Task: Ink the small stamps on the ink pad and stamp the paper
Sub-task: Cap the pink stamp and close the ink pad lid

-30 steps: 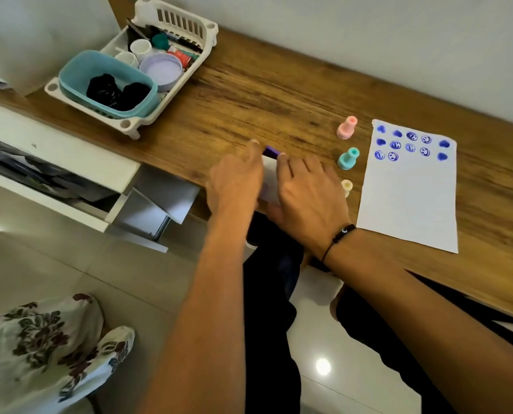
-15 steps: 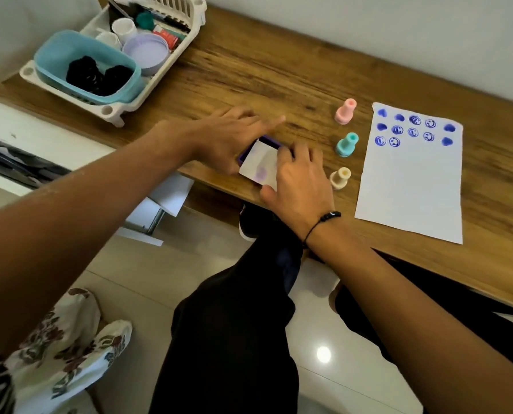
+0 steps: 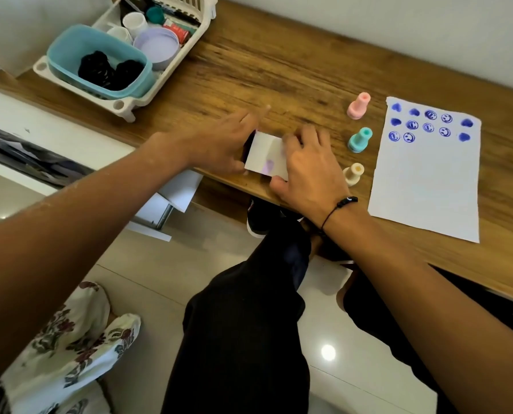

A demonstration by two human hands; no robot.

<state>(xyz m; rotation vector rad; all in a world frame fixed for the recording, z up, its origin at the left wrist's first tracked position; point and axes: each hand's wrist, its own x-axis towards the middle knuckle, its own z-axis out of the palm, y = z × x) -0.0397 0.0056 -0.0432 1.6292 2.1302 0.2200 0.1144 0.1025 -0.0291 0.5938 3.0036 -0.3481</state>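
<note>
Both hands are on the ink pad (image 3: pixel 265 156), a small box with a white, purple-smudged lid near the desk's front edge. My left hand (image 3: pixel 219 141) grips its left side, where a dark edge of the pad shows. My right hand (image 3: pixel 306 165) rests on the lid's right side. Three small stamps stand upright to the right: pink (image 3: pixel 359 106), teal (image 3: pixel 359 140) and cream (image 3: pixel 353 173), the cream one just beside my right hand. The white paper (image 3: pixel 425 186) lies further right, with several blue heart and smiley prints along its top.
A white rack (image 3: pixel 124 106) at the back left holds a teal tub (image 3: pixel 70 52), a lilac lid and small jars. The wooden desk (image 3: pixel 264 67) meets a wall behind. My black-trousered legs and a floral cloth are below the desk edge.
My left hand has slid from on top of the ink pad to its left side. The white lid now covers more of the pad, leaving less of the purple pad exposed.
</note>
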